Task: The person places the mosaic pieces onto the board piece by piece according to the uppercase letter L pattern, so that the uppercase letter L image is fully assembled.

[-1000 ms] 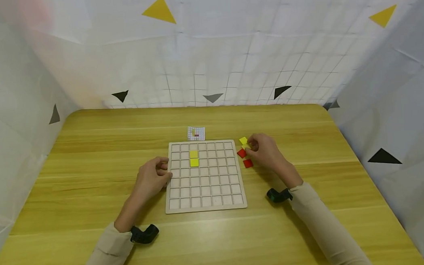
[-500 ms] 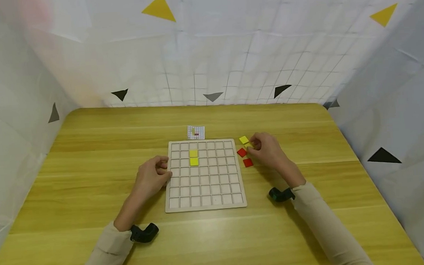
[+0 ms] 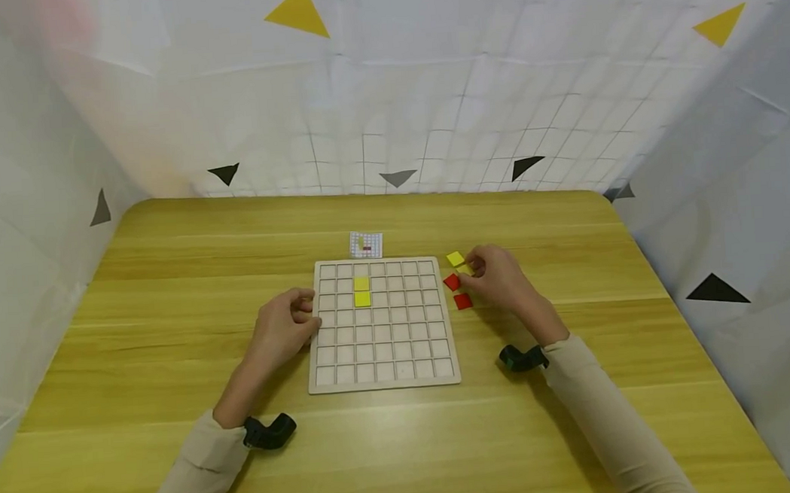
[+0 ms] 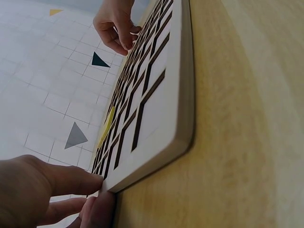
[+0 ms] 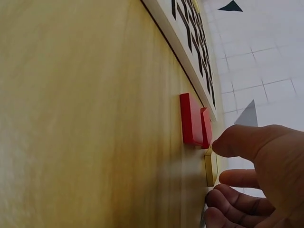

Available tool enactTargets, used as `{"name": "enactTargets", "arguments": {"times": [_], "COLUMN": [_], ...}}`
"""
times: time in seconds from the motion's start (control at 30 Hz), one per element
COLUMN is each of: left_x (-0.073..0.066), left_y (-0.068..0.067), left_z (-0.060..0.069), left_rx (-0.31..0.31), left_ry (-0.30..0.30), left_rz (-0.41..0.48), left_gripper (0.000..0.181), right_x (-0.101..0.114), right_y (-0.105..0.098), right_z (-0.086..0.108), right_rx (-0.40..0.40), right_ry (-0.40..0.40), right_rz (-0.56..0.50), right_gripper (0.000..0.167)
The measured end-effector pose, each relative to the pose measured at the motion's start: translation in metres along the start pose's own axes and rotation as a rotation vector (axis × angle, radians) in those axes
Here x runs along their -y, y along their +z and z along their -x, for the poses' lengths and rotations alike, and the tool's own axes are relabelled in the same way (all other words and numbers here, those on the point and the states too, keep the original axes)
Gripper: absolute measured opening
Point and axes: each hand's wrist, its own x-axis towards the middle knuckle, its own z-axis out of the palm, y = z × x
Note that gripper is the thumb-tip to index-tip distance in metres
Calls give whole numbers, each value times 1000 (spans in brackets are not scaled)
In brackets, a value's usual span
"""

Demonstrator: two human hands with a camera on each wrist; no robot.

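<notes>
Beyond the two hands and roughly midway between them lies a small printed card (image 3: 366, 244) with a ruled grid, a yellow patch and a darker reddish strip; any lettering is too small to read. The worktop (image 3: 381, 458) beneath both hands is yellowish wood with long, lighter and darker grain bands and rounded far corners. White sheeting (image 3: 412, 87) rises behind it and to either side, creased, faintly lined in squares ahead of the hands, and marked with yellow, grey and black triangles.

The pale gridded board (image 3: 385, 385) lies flat between the hands, just nearer than the card. The left hand (image 3: 280, 329) holds its left edge, thumb on the rim and bent fingers against the side. Two yellow squares (image 3: 361, 291) fill adjoining cells, nearer the left hand. The right hand (image 3: 503, 279) is narrowed around a yellow tile (image 3: 464, 270) beside the board; whether it pinches it cannot be told. Another yellow piece (image 3: 454, 259) lies just beyond its fingertips, and two red tiles (image 3: 462, 301) lie to their left and nearer the person.
</notes>
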Motion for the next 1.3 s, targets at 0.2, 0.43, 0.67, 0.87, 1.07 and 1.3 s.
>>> {"name": "enactTargets", "arguments": {"times": [0.2,0.43,0.67,0.87,1.07,1.3], "left_x": [-2,-2,-2,-2,-1,0], "left_y": [-1,-3,-3,-2,-1,-1], "left_z": [0,-2,-2,-2,-1,-1], "left_rx": [5,6,6,10,9,1], "left_ry": [2,8,12,23,15,0], "left_rz": [8,10,15,4,16,12], "left_gripper": [48,48,48,48,48,47], "right_x": [0,1,2,0,-1,-1], "right_y": [-1,-2,-2,-2,-4,-9], "right_z": [0,-2,-2,1,4,8], "right_rx": [-4,-2,-9,-19,-11,-8], "right_ry": [-2,-18,-11,-21,-9,-13], "right_rz": [-2,14,29,33,30,16], "right_gripper": [34,35,35,35,32,32]}}
